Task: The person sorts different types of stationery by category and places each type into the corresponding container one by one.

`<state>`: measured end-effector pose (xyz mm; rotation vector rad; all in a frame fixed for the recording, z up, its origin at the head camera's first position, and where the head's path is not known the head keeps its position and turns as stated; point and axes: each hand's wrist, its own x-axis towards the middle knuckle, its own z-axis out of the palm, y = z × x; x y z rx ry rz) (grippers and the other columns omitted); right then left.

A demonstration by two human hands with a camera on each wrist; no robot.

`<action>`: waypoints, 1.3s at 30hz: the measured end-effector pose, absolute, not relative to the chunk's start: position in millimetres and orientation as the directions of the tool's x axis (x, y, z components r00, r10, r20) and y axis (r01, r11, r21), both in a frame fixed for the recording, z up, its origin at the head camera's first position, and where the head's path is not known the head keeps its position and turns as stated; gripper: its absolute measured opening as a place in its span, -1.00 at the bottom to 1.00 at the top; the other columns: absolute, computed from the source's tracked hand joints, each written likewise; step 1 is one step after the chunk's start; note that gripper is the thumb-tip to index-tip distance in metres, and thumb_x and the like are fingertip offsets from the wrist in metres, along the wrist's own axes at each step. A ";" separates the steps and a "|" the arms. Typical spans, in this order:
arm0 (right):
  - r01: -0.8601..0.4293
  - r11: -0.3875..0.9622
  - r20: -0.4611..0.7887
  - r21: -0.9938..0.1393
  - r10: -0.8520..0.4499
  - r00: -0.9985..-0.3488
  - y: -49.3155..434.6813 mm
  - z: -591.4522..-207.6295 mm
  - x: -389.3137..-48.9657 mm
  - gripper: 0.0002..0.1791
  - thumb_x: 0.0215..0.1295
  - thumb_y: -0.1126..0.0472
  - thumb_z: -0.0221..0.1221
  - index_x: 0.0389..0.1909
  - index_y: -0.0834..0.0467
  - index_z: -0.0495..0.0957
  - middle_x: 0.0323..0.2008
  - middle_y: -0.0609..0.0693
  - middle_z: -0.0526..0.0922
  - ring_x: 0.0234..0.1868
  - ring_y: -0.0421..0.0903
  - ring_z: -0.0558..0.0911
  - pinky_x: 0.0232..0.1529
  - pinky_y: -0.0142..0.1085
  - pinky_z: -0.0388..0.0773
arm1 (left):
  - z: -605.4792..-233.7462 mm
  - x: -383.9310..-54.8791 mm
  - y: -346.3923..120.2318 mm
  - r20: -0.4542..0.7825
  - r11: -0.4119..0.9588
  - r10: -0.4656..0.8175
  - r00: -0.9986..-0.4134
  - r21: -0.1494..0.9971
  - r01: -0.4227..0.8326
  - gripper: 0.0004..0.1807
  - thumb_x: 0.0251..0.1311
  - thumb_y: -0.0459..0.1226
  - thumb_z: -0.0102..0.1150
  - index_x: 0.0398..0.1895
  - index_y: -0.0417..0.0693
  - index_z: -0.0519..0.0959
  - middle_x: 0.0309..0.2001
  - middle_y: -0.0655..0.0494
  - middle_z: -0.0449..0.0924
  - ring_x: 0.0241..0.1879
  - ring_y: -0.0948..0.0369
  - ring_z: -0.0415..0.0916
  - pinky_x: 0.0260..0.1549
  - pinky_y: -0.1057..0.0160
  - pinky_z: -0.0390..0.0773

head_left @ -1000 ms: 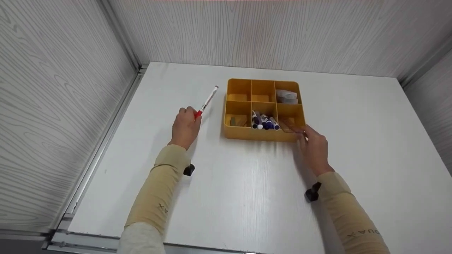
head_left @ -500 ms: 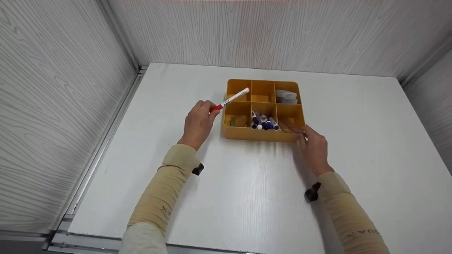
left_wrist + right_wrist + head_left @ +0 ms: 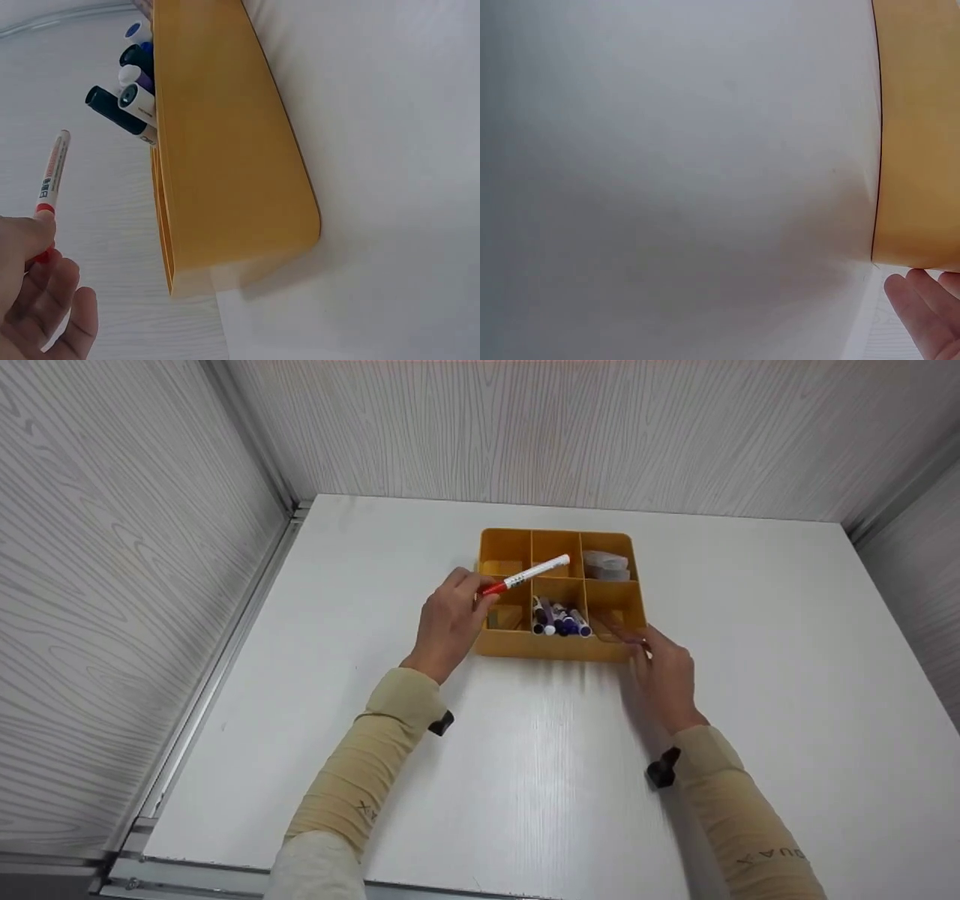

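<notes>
My left hand [image 3: 450, 619] pinches a white marker with a red cap [image 3: 525, 575] at its capped end, held over the left part of a yellow divided organizer box [image 3: 555, 649]. In the left wrist view the marker [image 3: 52, 172] points up from the thumb, and the other fingers curl loosely. My right hand [image 3: 667, 675] grips the front right corner of the box, its fingertips [image 3: 904, 289] against the side wall in the right wrist view. A thin, purplish see-through thing [image 3: 611, 630] reaches from the front right compartment toward those fingers; its kind is unclear.
Several dark and purple markers [image 3: 559, 619] lean in the front middle compartment. Clear plastic pieces [image 3: 606, 564] lie in the back right one, small flat pieces [image 3: 506, 617] in the front left one. White table [image 3: 487, 780] surrounds the box, with panels behind and beside it.
My left hand has moved right and a little up with the red-capped marker, from left of the box to over it. The marker has tilted flatter. My right hand and the box have stayed put.
</notes>
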<state>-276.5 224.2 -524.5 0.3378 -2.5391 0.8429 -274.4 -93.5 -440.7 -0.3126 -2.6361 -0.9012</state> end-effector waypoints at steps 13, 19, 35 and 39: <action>-0.314 0.793 0.430 -0.523 -0.074 -0.900 222.4 -522.1 -275.3 -0.84 0.36 0.32 0.19 -0.09 0.22 0.61 -0.14 0.17 0.76 -0.06 0.16 0.73 -0.01 0.04 0.63 | -434.7 -270.7 -65.2 0.466 0.783 0.218 -0.857 0.441 0.439 -0.73 0.33 -0.20 0.20 0.02 -0.09 0.66 -0.13 0.02 0.55 -0.17 0.18 0.61 -0.07 0.35 0.64; -0.335 0.798 0.464 -0.501 -0.080 -0.882 223.6 -523.8 -275.9 -0.83 0.35 0.29 0.21 -0.08 0.22 0.61 -0.15 0.19 0.76 -0.13 0.17 0.74 -0.11 0.05 0.64 | -440.7 -271.0 -54.6 0.509 0.766 0.262 -0.820 0.407 0.497 -0.75 0.27 -0.30 0.26 0.00 -0.11 0.66 -0.11 0.00 0.54 -0.15 0.18 0.65 -0.09 0.36 0.65; -0.318 0.790 0.439 -0.524 -0.069 -0.896 223.7 -523.3 -277.1 -0.85 0.36 0.31 0.20 -0.10 0.20 0.62 -0.14 0.17 0.76 -0.07 0.14 0.73 -0.03 0.05 0.63 | -453.4 -269.0 -35.4 0.412 0.746 0.510 -0.755 0.224 0.627 -0.69 0.36 -0.23 0.17 0.12 -0.03 0.63 -0.03 0.02 0.54 -0.04 0.14 0.47 0.02 0.35 0.58; -0.310 0.791 0.428 -0.528 -0.068 -0.901 223.4 -522.7 -276.5 -0.86 0.36 0.32 0.19 -0.10 0.21 0.61 -0.14 0.17 0.76 -0.07 0.15 0.73 -0.03 0.05 0.63 | -455.7 -269.9 -30.6 0.379 0.779 0.488 -0.786 0.217 0.588 -0.69 0.36 -0.16 0.17 0.11 0.02 0.63 -0.01 0.06 0.54 -0.02 0.14 0.44 0.05 0.33 0.55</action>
